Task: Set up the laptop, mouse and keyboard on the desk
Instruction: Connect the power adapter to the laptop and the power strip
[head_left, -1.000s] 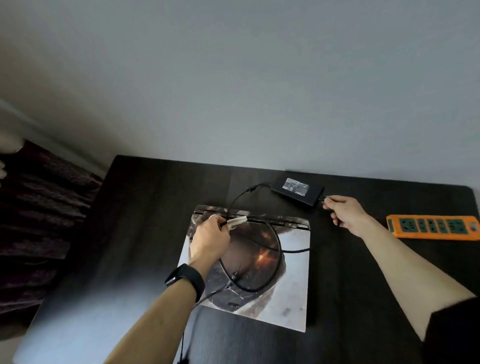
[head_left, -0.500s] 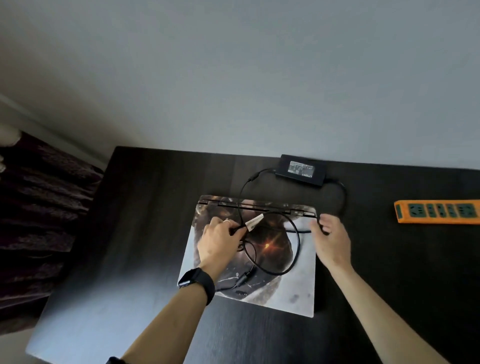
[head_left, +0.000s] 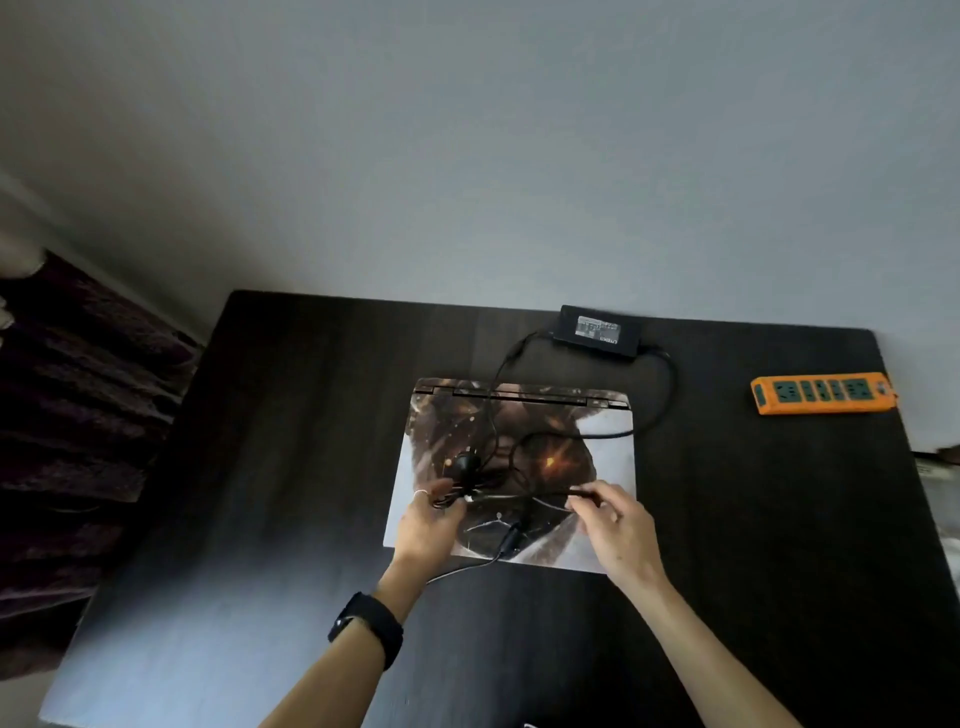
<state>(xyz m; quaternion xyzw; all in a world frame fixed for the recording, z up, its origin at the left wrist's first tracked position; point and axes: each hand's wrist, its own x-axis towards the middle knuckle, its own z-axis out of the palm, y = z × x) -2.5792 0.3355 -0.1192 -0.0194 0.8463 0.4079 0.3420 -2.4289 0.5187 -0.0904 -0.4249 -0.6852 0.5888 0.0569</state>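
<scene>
The closed laptop with a printed picture lid (head_left: 519, 467) lies flat in the middle of the dark wooden tabletop (head_left: 291, 467), and above it the left hand (head_left: 428, 525) and right hand (head_left: 618, 525) each pinch the thin black charger cable (head_left: 524, 493) between closed fingers.

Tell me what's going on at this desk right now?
A person is sorting out the black charger cable that lies tangled across the closed laptop with the printed lid. The left hand pinches a bunched section near the plug; the right hand grips another stretch. The black power brick sits behind the laptop on the dark wooden desk, and the orange power strip lies off to the right, nothing plugged in.
</scene>
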